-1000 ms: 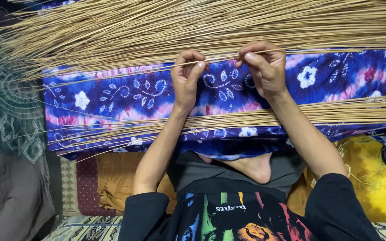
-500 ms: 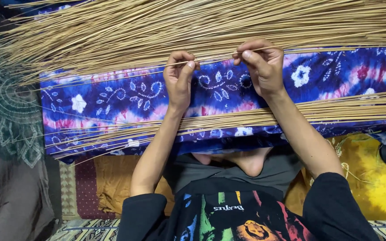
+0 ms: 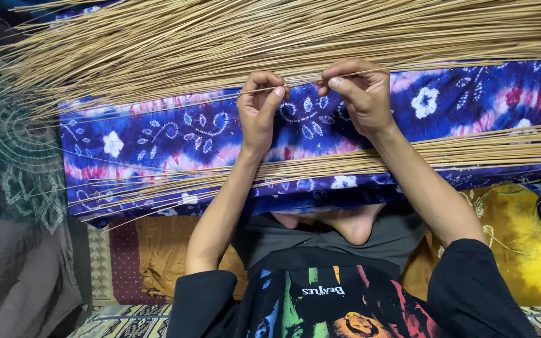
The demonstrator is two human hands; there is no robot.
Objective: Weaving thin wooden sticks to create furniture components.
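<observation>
Blue floral cloth (image 3: pixel 176 141) under straw sticks (image 3: pixel 233 37); yellow fabric (image 3: pixel 533 250) beside.

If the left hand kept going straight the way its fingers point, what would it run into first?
Most likely the big bundle of thin straw-coloured sticks lying just beyond the left hand, which already pinches one stick; depth is hard to judge.

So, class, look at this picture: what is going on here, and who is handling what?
A person sits with a blue flower-patterned cloth over the lap. The left hand and right hand pinch one thin straw-coloured stick between the fingertips, stretched between them. A big pile of sticks lies across the cloth beyond the hands, and a smaller bundle lies under the forearms.
</observation>
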